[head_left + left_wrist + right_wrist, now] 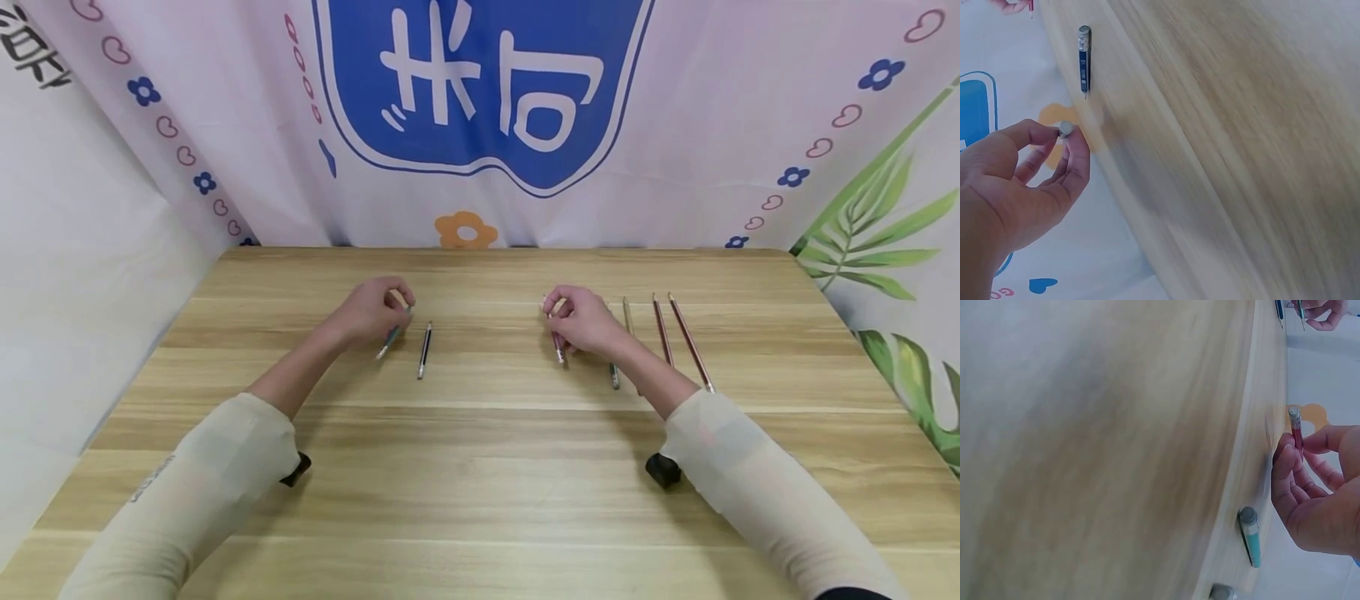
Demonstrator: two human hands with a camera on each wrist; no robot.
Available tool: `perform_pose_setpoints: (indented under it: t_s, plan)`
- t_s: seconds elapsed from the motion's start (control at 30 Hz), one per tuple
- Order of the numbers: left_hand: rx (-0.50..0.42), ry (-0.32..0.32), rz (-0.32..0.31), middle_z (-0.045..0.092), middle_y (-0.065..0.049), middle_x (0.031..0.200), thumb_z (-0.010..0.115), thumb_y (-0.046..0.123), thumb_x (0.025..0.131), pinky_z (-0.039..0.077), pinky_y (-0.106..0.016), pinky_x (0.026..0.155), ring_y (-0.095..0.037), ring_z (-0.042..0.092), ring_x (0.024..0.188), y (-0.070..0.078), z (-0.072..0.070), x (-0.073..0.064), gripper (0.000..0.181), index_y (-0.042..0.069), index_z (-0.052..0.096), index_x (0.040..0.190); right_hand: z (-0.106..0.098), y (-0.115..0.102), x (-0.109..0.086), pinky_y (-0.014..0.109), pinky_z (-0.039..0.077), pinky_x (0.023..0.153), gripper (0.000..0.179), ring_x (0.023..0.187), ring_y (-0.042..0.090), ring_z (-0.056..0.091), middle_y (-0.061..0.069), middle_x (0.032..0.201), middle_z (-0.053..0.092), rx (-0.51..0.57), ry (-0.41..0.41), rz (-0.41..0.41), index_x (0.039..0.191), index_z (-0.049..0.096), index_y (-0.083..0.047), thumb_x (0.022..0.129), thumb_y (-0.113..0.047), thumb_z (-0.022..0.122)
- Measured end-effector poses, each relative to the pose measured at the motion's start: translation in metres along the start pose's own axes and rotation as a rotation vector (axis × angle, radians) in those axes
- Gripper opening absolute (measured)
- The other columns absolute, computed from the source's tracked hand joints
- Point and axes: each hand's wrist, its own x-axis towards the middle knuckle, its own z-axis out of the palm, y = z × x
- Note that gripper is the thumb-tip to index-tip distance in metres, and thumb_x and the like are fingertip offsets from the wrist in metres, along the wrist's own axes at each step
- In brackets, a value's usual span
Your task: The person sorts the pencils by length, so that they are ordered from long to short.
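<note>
My left hand (372,310) pinches a teal pencil (387,343) between thumb and fingers, tilted with its eraser end toward me. In the left wrist view that pencil (1066,129) shows only its round eraser end. Just right of it a dark blue pencil (425,350) lies on the table. My right hand (587,318) pinches a reddish-purple pencil (558,347); in the right wrist view its white eraser and metal band stick up above the fingertips. Beside that hand lies a green pencil (1251,540), partly hidden by the hand in the head view.
A gold pencil (627,317), partly covered by the right forearm, and two dark red pencils (663,329) lie on the right of the wooden table (480,483). A printed cloth (247,125) hangs along the table's far edge. Black objects (663,471) show beside both sleeves.
</note>
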Motion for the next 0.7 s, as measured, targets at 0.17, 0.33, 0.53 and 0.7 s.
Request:
perform_pose_setpoints:
  t_s: [0.17,0.33,0.53,0.7]
  plan:
    - [-0.045,-0.002,-0.021,0.066,-0.021,0.099,0.060,0.001,0.098,0.054,-0.029,0.062,-0.017,0.059,0.067,0.004,0.003,0.000,0.022,-0.005,0.066,0.119,-0.003,0.002,-0.002,0.026,0.058,0.051,0.016,0.060,0.016,0.063,0.012,0.081,0.066,0.000,0.009,0.003,0.115,0.060,0.002,0.099,-0.002,0.060]
    - [-0.108,-0.010,-0.051,0.064,-0.022,0.110,0.058,0.001,0.100,0.059,-0.031,0.071,-0.019,0.061,0.077,0.008,0.004,0.002,0.027,-0.006,0.067,0.125,-0.005,0.003,-0.003,0.026,0.057,0.051,0.017,0.059,0.015,0.062,0.011,0.079,0.065,0.006,0.009,0.005,0.115,0.059,0.003,0.099,-0.001,0.059]
    - [-0.158,-0.012,-0.070,0.062,-0.017,0.105,0.058,-0.003,0.099,0.062,-0.031,0.074,-0.018,0.061,0.080,0.011,0.007,0.006,0.030,-0.007,0.066,0.128,-0.009,0.005,-0.005,0.026,0.058,0.052,0.018,0.060,0.015,0.063,0.014,0.081,0.067,-0.021,0.017,0.002,0.116,0.059,0.003,0.099,-0.001,0.059]
    - [-0.197,-0.013,-0.067,0.061,-0.014,0.099,0.060,-0.008,0.095,0.062,-0.029,0.074,-0.017,0.061,0.078,0.014,0.010,0.008,0.032,-0.009,0.065,0.127,-0.011,0.006,-0.006,0.027,0.059,0.053,0.017,0.060,0.014,0.063,0.014,0.081,0.068,-0.041,0.023,0.000,0.115,0.061,0.004,0.098,0.000,0.060]
